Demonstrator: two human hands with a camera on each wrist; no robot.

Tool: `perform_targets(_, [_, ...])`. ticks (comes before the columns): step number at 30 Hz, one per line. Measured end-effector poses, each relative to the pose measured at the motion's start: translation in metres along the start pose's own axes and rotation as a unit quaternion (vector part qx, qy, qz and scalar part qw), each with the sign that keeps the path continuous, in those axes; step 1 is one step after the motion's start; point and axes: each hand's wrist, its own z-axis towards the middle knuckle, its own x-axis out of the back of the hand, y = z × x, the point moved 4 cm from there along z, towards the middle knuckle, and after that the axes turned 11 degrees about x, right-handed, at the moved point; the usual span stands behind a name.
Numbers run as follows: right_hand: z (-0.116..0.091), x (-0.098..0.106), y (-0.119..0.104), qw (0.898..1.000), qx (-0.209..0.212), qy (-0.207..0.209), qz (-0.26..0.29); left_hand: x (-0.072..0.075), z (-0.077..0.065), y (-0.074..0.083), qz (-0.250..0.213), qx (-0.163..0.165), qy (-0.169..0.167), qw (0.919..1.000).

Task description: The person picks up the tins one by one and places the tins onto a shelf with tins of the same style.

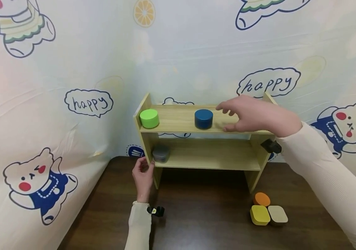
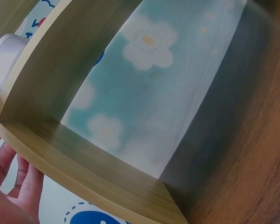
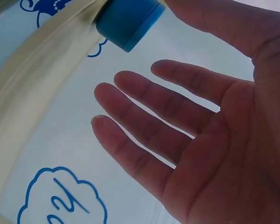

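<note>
My left hand (image 1: 143, 175) holds the left side panel of a small two-tier wooden shelf (image 1: 209, 168), thumb at its front edge and fingers on its outer side. Close to that thumb, a grey container (image 1: 161, 153) sits at the left end of the lower tier. Above the upper tier, my right hand (image 1: 253, 114) hovers with fingers spread and nothing in them. Just left of its fingertips stands a blue round container (image 1: 203, 119), apart from the hand in the head view. A green round container (image 1: 149, 118) occupies the upper tier's left end.
On the dark wooden table (image 1: 196, 215), right of the shelf, lie an orange round piece (image 1: 262, 199), a yellow squarish one (image 1: 260, 215) and a cream squarish one (image 1: 278, 214), close together. A printed cloth (image 1: 178, 69) hangs behind the shelf and along the left.
</note>
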Motion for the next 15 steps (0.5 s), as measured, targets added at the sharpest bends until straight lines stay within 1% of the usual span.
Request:
perform_targets(3, [-0.008, -0.001, 0.002, 1.000, 0.007, 0.012, -0.008, 0.000, -0.005, 0.012, -0.005, -0.002, -0.006, 1.0000])
perform_targets(7, [-0.019, -0.008, 0.004, 0.999, 0.020, 0.026, -0.009, 0.001, -0.014, 0.025, 0.000, -0.005, 0.000, 1.0000])
perform_targets(10, [-0.027, -0.015, 0.004, 0.999, 0.028, 0.031, -0.014, 0.001, -0.016, 0.026, 0.003, -0.003, 0.005, 1.0000])
perform_targets(15, [-0.039, -0.026, 0.000, 0.999, 0.031, 0.034, -0.027, 0.001, -0.015, 0.024, 0.000, 0.002, 0.000, 1.0000])
